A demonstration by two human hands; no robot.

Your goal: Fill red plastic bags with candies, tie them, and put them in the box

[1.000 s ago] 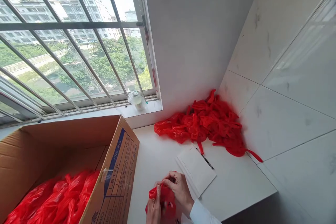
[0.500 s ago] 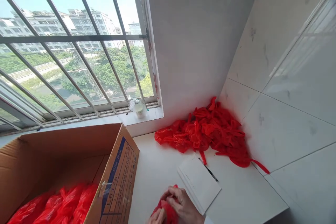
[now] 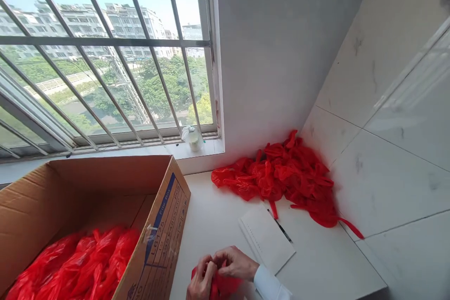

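Observation:
At the bottom centre, my left hand [image 3: 202, 279] has its fingers closed on a red plastic bag [image 3: 225, 286]. My right hand [image 3: 237, 262], in a light blue sleeve, pinches the same bag from the right, and the two hands nearly touch. The bag's lower part runs out of the frame. To the left stands an open cardboard box [image 3: 165, 243] with red plastic bags [image 3: 84, 262] inside. A heap of crumpled red bags [image 3: 277, 173] lies on the white table [image 3: 204, 211] against the wall.
An open notebook [image 3: 267, 239] and a black pen [image 3: 280, 226] lie right of my hands, below the red heap. A small jar [image 3: 193, 139] stands on the sill of the barred window. Tiled wall [image 3: 397, 164] bounds the table on the right.
My hands have moved slightly left and up with the red bag, showing more of the right sleeve. The camera view has shifted, and more of the bags in the box shows.

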